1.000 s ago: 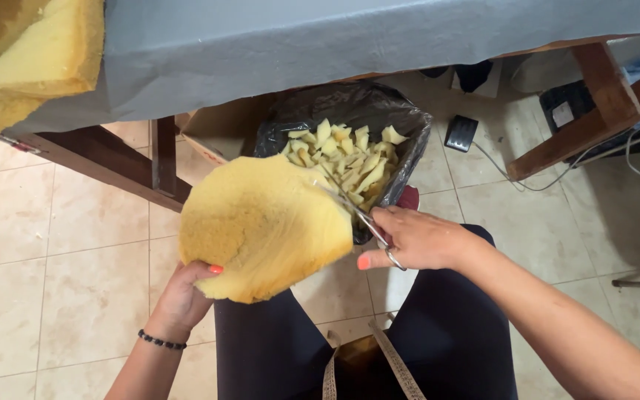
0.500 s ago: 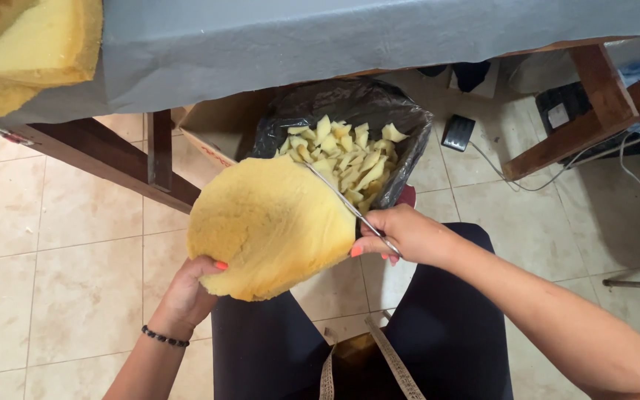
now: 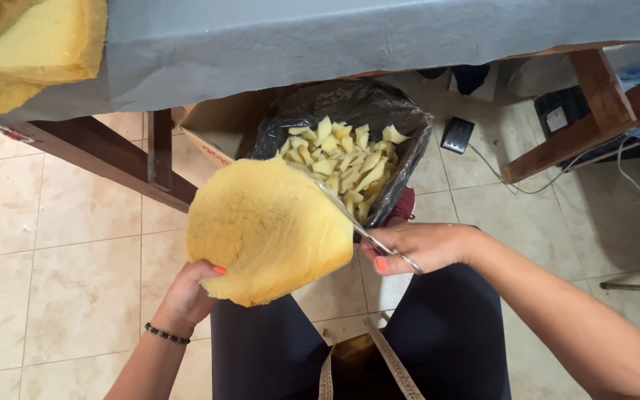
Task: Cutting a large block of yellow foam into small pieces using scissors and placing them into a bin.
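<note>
My left hand grips the lower edge of a rounded piece of yellow foam, held up over my lap. My right hand is closed on a pair of metal scissors, whose blades run along the foam's right edge. Just beyond the foam stands a box lined with a black plastic bag, filled with several yellow foam offcuts.
A table under a grey cloth spans the top, with dark wooden legs to the left. Thick yellow foam blocks lie on its left end. A foot pedal, cables and tiled floor lie to the right.
The scissors have moved further up along the foam's right edge. My left hand has tilted the foam slightly, so its face has turned a little.
</note>
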